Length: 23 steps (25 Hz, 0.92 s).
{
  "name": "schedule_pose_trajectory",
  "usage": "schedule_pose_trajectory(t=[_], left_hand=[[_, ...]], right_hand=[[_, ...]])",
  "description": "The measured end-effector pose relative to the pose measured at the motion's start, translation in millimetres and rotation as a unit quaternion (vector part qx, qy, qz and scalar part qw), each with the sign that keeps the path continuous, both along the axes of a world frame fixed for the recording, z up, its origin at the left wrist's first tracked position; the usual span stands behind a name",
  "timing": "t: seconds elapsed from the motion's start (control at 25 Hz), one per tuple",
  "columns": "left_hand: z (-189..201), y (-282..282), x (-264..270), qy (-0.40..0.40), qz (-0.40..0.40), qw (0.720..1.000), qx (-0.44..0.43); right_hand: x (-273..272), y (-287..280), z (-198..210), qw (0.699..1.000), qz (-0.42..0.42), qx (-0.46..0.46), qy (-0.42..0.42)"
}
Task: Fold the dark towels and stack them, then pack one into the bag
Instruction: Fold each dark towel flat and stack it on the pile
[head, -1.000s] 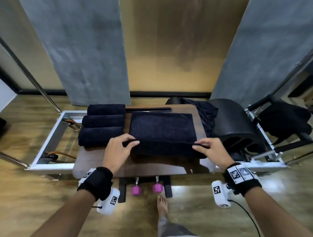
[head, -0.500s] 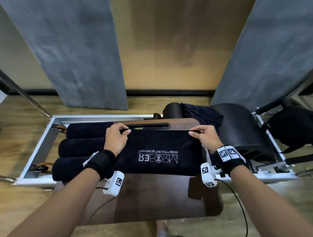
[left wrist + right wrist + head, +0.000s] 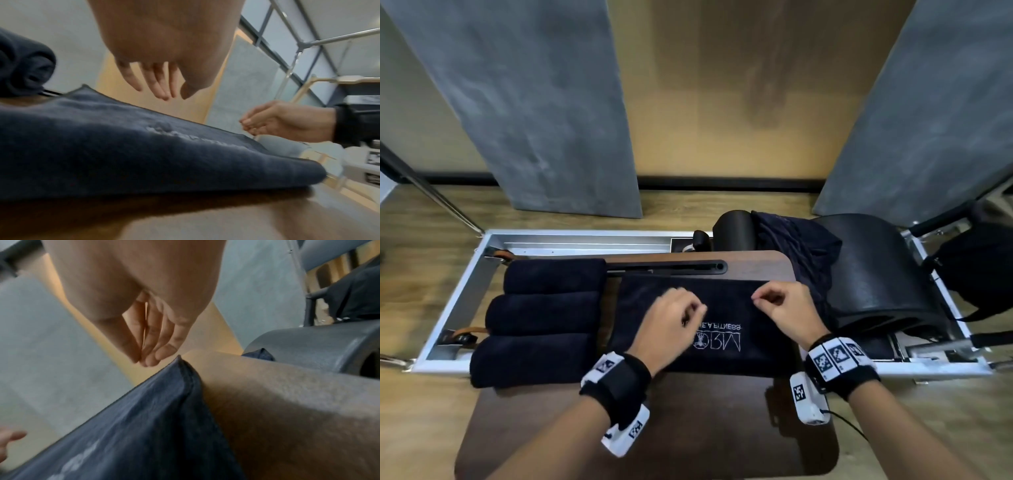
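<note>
Head view looks down on a dark wooden table laid across a white metal frame, with a black curved barrel at its right end and a black bag slumped beyond that. Loose dark cloth hangs over the barrel's left side. On the table lies the folded towel, flat, with white lettering facing up and reading upside down from here. Just to its left sit 3 rolled towels, side by side and touching one another. Both hands hover above the folded towel, apart from each other. The left hand is blurred in the head view; the left wrist view shows its fingers hanging loose and straight, clear of the cloth and grasping nothing. The right hand sits near the towel's far right corner; its fingers are gathered together, tips probably just off the corner, though the blur leaves that uncertain.
</note>
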State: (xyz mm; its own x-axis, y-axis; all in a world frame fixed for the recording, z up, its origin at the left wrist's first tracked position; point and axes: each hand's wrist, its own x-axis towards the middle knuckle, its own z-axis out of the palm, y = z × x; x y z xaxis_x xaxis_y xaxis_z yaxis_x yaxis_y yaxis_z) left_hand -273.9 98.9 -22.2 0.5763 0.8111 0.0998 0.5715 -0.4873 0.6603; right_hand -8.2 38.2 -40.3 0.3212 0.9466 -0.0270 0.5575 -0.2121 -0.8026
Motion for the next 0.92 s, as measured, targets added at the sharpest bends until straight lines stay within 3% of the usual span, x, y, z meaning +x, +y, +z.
schedule_pose_trajectory(t=[0.08,0.16,0.36,0.44,0.56,0.68,0.92], left_hand=[[-7,-22,4,0.034,-0.088,0.995,-0.045],[-15,-34,2,0.085,-0.116,0.989,-0.023],[-21,-47,-20,0.16,-0.092,0.98,0.074],[-22,-52,-33,0.203,-0.077,0.971,0.104],[-21,-63,-51,0.254,-0.054,0.958,0.119],[-25,-94,-74,0.233,-0.044,0.966,0.103],[-32,-174,-125,0.141,-0.079,0.981,0.11]], right_hand=[[-5,-2,-1,0.998,0.038,-0.024,-0.052],[-8,-9,2,0.995,0.045,-0.03,-0.087],[-34,-60,9,0.986,0.051,-0.069,-0.146],[-56,-90,13,0.979,0.085,-0.078,-0.17],[-99,-131,15,0.975,0.161,-0.073,-0.133],[-138,-165,12,0.965,0.226,-0.051,-0.123],[-163,-212,-6,0.966,0.196,-0.003,-0.169]])
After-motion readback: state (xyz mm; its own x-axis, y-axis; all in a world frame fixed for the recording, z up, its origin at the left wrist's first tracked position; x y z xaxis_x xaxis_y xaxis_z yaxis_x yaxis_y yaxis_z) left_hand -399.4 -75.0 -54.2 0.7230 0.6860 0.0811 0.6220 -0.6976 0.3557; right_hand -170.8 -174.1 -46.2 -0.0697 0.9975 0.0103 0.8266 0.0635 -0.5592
